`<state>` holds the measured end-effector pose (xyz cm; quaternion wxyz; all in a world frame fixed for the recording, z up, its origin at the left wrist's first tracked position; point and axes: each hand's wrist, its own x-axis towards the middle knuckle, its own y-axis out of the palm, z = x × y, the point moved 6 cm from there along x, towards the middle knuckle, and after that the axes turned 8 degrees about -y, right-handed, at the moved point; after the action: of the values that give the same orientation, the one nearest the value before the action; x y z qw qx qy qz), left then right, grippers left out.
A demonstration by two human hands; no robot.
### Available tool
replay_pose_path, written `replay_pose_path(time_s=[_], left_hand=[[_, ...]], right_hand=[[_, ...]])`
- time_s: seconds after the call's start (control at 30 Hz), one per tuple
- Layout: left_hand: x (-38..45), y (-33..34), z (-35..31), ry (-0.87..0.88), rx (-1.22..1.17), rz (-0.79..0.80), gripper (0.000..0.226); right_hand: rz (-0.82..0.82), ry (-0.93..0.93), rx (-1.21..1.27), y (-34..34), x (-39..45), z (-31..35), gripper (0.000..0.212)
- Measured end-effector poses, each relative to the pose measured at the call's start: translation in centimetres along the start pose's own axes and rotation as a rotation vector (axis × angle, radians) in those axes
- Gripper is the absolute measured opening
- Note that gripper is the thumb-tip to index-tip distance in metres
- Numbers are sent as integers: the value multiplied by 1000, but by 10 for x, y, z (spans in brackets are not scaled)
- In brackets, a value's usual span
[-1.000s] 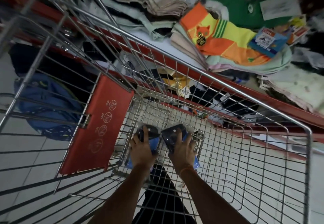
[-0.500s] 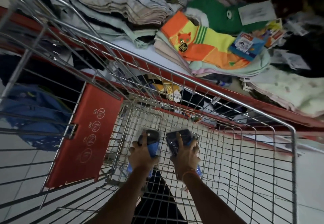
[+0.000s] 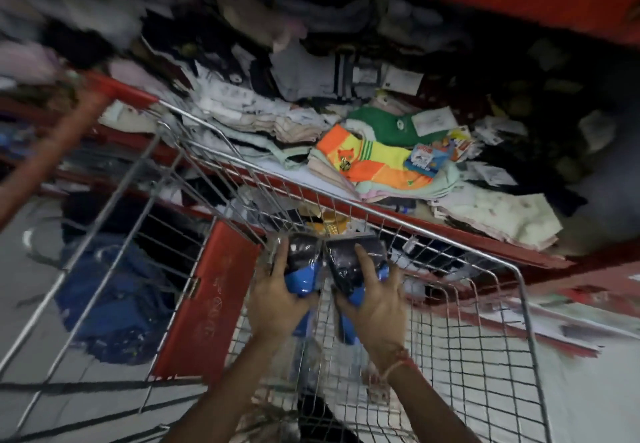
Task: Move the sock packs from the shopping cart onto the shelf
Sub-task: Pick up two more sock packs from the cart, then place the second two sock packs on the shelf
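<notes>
Shelf (image 3: 478,234): red-edged, piled with folded socks, beyond the cart.
Shopping cart (image 3: 433,231): wire basket alongside the shelf.
Left hand (image 3: 277,307): grip clasped round left sock pack (image 3: 302,269), raised within the basket.
Right hand (image 3: 375,307): grip clasped round right sock pack (image 3: 349,264), touching the other pack.

1. Left hand (image 3: 277,304): closed round a clear-wrapped dark and blue sock pack (image 3: 302,269), held above the cart (image 3: 450,331).
2. Right hand (image 3: 377,304): closed round a second pack (image 3: 349,266), touching the first.
3. Cart: wire, red flap (image 3: 207,304) at its left end, red handle (image 3: 117,87).
4. Shelf (image 3: 467,231): red front edge just beyond the cart's far rim; folded socks piled on it, an orange-yellow pair (image 3: 367,162) near the front edge.
</notes>
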<state>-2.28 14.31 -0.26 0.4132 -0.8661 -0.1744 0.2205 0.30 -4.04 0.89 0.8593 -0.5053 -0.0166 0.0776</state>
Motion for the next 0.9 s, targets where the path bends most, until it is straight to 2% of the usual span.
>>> replay_pose_path(time_s=[0.33, 0.53, 0.9], left_hand=[[6, -148, -116, 294, -199, -308, 112], [5, -223, -178, 445, -267, -550, 106], [28, -319, -281, 574, -456, -794, 106]], right_hand=[[-390, -175, 148, -143, 23, 86, 100], [-580, -252, 127, -228, 45, 129, 97], [-913, -424, 203, -355, 96, 190, 89]])
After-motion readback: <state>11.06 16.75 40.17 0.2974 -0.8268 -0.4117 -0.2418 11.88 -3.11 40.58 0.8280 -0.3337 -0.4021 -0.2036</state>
